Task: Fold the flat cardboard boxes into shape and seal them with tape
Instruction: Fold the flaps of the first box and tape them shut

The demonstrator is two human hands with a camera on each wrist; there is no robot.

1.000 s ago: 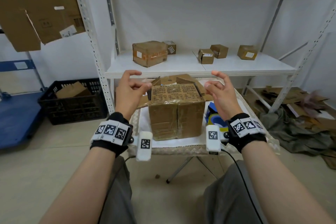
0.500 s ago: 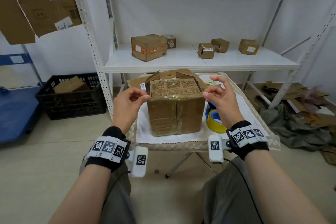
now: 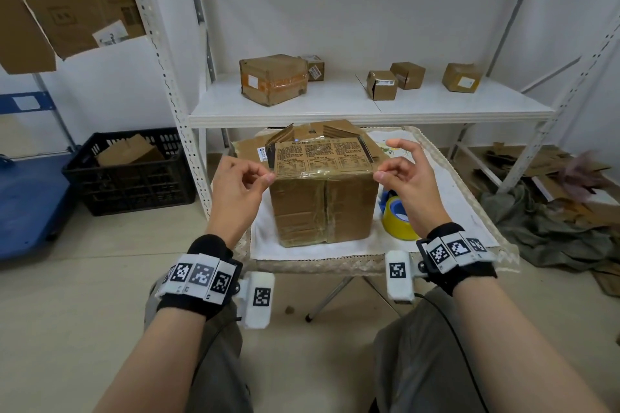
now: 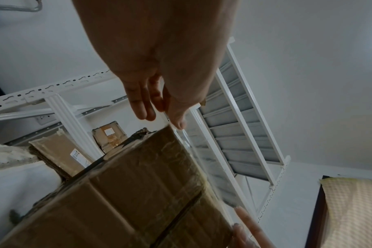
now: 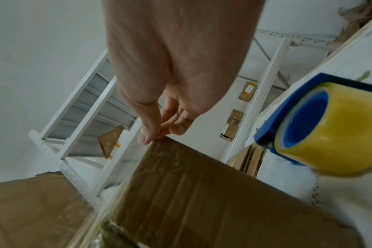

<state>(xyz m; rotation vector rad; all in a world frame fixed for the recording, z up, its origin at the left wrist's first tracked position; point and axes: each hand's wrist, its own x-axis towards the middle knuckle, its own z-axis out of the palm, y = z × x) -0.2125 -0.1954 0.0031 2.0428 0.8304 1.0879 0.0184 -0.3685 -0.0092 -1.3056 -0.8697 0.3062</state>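
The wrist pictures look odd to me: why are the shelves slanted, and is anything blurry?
Left wrist view: the very wide lens tilts the white metal shelving; the brown cardboard box is soft-edged up close. Right wrist view: same slant, and the yellow tape roll on its blue dispenser looms large. Head view: sharper, evenly lit.

We see a white metal shelf rack [image 3: 369, 111] against the wall — to its left a black plastic crate [image 3: 131, 171] on the floor, beside a blue cart [image 3: 27, 204]. On the right, crumpled grey-green cloth [image 3: 550, 231] lies on the floor.
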